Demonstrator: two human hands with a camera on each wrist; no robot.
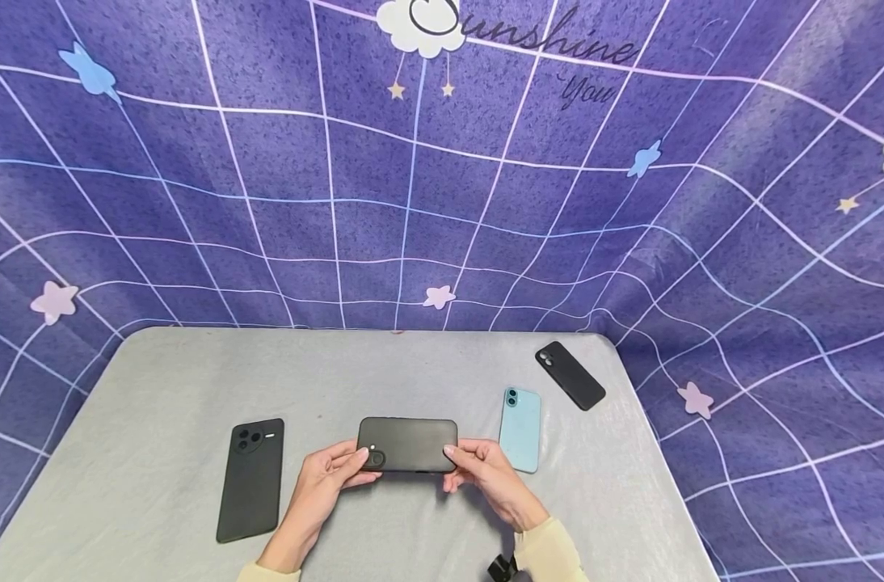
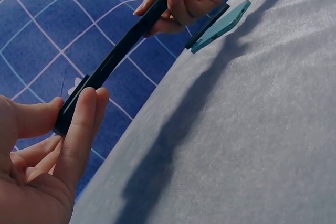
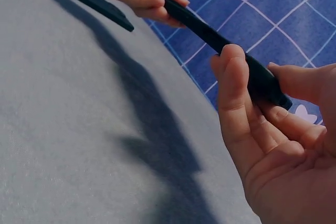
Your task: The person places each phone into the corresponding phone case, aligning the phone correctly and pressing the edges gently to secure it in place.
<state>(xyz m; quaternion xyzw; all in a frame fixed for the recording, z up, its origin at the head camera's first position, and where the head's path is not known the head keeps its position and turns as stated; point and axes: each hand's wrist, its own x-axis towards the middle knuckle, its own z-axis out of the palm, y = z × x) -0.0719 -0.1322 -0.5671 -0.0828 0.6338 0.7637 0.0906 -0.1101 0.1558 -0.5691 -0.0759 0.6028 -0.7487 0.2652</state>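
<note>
A dark smartphone [image 1: 409, 444] is held sideways above the table, its back with the camera area at the left end facing up. My left hand [image 1: 327, 477] pinches that end between thumb and fingers. At the opposite end, the thumb and fingers of my right hand [image 1: 489, 477] grip it too. Both wrist views show the phone [image 2: 118, 53] edge-on, clear of the cloth, with its shadow falling below. A light blue phone [image 1: 522, 432] lies just beyond my right hand, camera end away from me.
To the left of my hands a larger black phone [image 1: 251, 485] lies back up. At the far right corner rests a slim black phone case [image 1: 569, 376]. Grey cloth [image 1: 195, 372] covers the table, and a purple gridded curtain [image 1: 369, 226] hangs behind it and along the sides.
</note>
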